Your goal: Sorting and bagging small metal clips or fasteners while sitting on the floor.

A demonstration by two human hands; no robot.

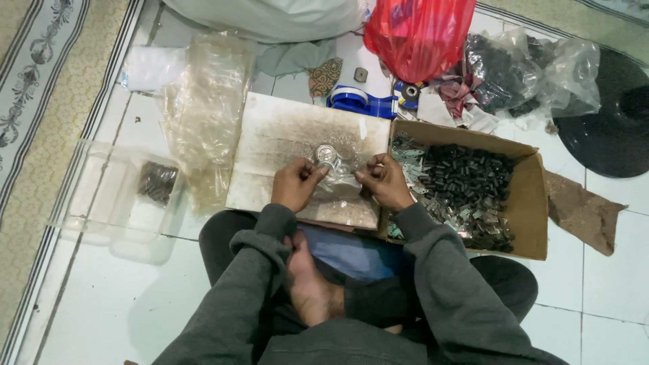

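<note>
Left hand [295, 184] pinches small round silver piece [326, 155] at fingertips, fingers closed on it. Right hand [383, 180] grips edge of clear plastic bag [338, 181] stretched between both hands. All held just above stained white board [297, 145] (lying on floor before crossed legs). Cardboard box [534, 203] of small dark and silvery parts touches board's right edge. Blue tape dispenser [362, 101] beyond board; red plastic bag [419, 34] behind it. Clear plastic tub [88, 209] far left.
</note>
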